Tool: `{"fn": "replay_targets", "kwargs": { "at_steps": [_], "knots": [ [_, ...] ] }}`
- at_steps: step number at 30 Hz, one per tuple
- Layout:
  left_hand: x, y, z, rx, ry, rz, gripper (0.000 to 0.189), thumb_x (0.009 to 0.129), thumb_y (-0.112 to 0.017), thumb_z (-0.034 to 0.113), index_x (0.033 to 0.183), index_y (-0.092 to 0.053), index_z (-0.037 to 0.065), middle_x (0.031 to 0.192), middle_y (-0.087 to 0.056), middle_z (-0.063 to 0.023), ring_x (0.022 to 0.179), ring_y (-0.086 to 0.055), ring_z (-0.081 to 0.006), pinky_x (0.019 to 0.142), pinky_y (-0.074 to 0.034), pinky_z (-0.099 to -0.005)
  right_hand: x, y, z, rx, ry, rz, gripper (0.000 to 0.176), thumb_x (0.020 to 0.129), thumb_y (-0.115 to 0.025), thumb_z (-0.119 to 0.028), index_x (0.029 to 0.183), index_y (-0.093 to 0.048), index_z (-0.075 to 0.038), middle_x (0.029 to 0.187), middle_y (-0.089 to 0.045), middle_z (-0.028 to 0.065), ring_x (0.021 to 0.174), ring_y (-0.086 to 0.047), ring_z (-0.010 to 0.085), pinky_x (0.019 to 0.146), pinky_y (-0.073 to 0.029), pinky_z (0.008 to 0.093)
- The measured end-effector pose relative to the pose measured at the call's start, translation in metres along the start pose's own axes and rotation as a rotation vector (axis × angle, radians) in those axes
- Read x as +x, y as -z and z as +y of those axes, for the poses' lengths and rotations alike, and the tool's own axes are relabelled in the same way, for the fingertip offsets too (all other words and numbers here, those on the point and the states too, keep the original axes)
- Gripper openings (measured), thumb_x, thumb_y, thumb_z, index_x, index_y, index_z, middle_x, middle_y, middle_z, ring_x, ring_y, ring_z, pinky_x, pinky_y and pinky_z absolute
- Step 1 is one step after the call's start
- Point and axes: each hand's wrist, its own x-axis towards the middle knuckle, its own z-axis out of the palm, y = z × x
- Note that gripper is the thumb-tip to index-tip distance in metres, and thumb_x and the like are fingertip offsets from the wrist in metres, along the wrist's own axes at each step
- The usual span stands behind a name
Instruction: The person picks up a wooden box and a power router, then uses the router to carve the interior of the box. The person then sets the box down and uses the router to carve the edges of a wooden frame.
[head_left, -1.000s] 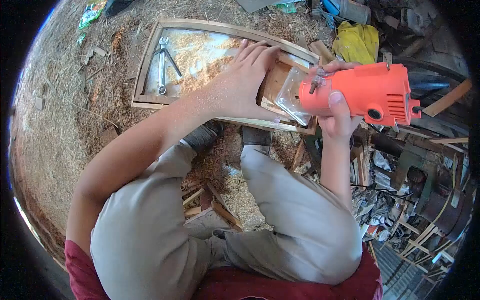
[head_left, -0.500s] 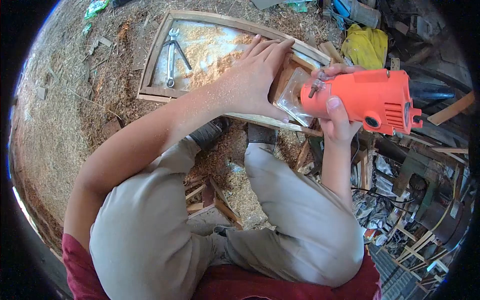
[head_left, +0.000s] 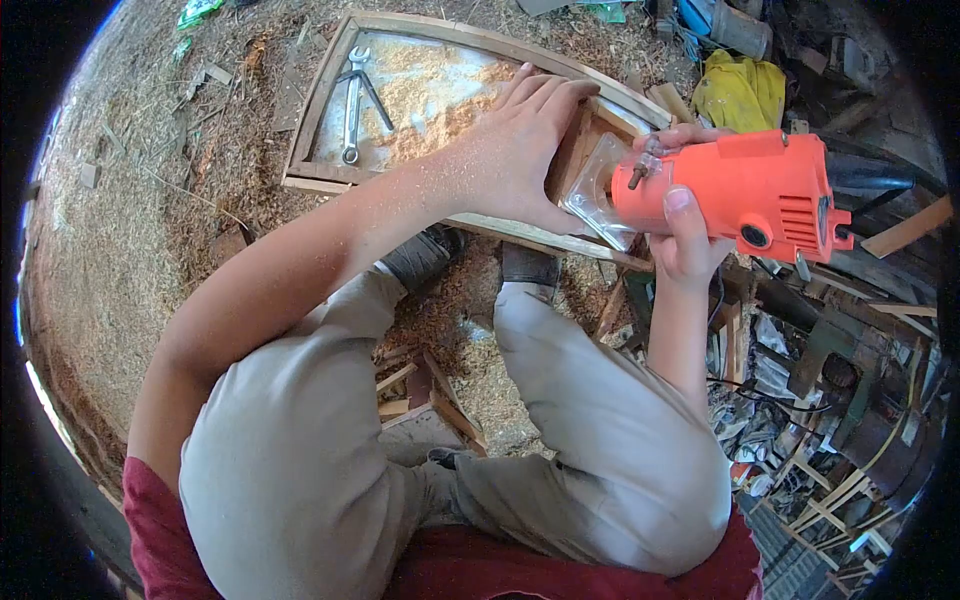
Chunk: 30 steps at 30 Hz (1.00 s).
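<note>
An orange trim router [head_left: 735, 195] with a clear base plate [head_left: 603, 193] lies tilted on its side in my right hand [head_left: 690, 225]. My right thumb and fingers wrap round its body near the base. The base plate rests against the right end of a brown wooden workpiece [head_left: 570, 160]. My left hand [head_left: 525, 145] spans that workpiece, with the fingers over its far edge and the thumb at its near edge beside the base plate. The router's bit is hard to make out.
A wood-framed tray [head_left: 300, 150] lies under the work, dusted with sawdust [head_left: 435, 115]. In it are a combination wrench [head_left: 352, 110] and a dark thin tool [head_left: 376, 100]. A yellow cloth [head_left: 740, 92] lies behind. Wood scraps [head_left: 455, 410] lie between my feet; clutter fills the right side.
The view has shifted a little, so things appear slightly farther right. Both hands keep their hold, and the router stays at the workpiece's end.
</note>
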Motion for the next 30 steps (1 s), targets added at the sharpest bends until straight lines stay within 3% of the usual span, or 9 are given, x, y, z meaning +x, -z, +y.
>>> {"fn": "replay_targets", "kwargs": {
  "at_steps": [5,14,21,24,30],
  "knots": [
    [0.0008,-0.0037,-0.0020,-0.018,-0.016,0.051,0.125,0.059,-0.090,0.056,0.151,-0.033,-0.006,0.146,-0.049,-0.0291,0.144,-0.041,-0.0457,0.129,-0.018,-0.0575,0.0002,-0.0037,0.0001,-0.017,0.015,0.013,0.063,0.083,-0.076,-0.003,0.139,-0.046,-0.001,0.121,-0.063,0.0162,0.108,-0.068,0.0263,0.095,-0.058,0.0436],
    [0.0010,-0.0035,-0.0027,-0.068,-0.029,0.078,0.126,0.057,-0.091,0.052,0.152,-0.033,-0.006,0.142,-0.053,-0.0296,0.140,-0.046,-0.0451,0.123,-0.030,-0.0518,0.0020,-0.0041,0.0014,-0.057,0.032,0.031,0.062,0.082,-0.076,-0.003,0.137,-0.047,0.001,0.119,-0.064,0.0174,0.104,-0.068,0.0257,0.093,-0.059,0.0432],
    [0.0003,0.0014,0.0015,-0.088,0.007,0.031,0.131,0.056,-0.095,0.049,0.155,-0.028,-0.006,0.150,-0.045,-0.0300,0.145,-0.037,-0.0485,0.124,-0.030,-0.0537,0.0038,-0.0043,0.0055,-0.049,0.035,0.047,0.066,0.083,-0.077,-0.008,0.139,-0.045,0.000,0.118,-0.064,0.0177,0.103,-0.068,0.0262,0.093,-0.059,0.0444],
    [0.0000,0.0008,0.0012,-0.078,0.019,0.027,0.132,0.056,-0.095,0.050,0.155,-0.028,-0.006,0.150,-0.044,-0.0309,0.146,-0.036,-0.0496,0.125,-0.030,-0.0538,0.0061,-0.0059,0.0055,-0.150,0.046,0.037,0.066,0.083,-0.072,-0.013,0.141,-0.042,-0.002,0.118,-0.062,0.0201,0.103,-0.069,0.0347,0.090,-0.060,0.0481],
    [0.0001,-0.0004,-0.0005,-0.083,0.018,0.039,0.133,0.055,-0.095,0.051,0.155,-0.029,-0.007,0.150,-0.043,-0.0325,0.145,-0.037,-0.0495,0.125,-0.030,-0.0538,0.0069,-0.0067,0.0077,-0.144,0.039,0.064,0.067,0.083,-0.073,-0.014,0.142,-0.041,-0.002,0.118,-0.062,0.0208,0.102,-0.070,0.0357,0.088,-0.061,0.0484]
  ]
}}
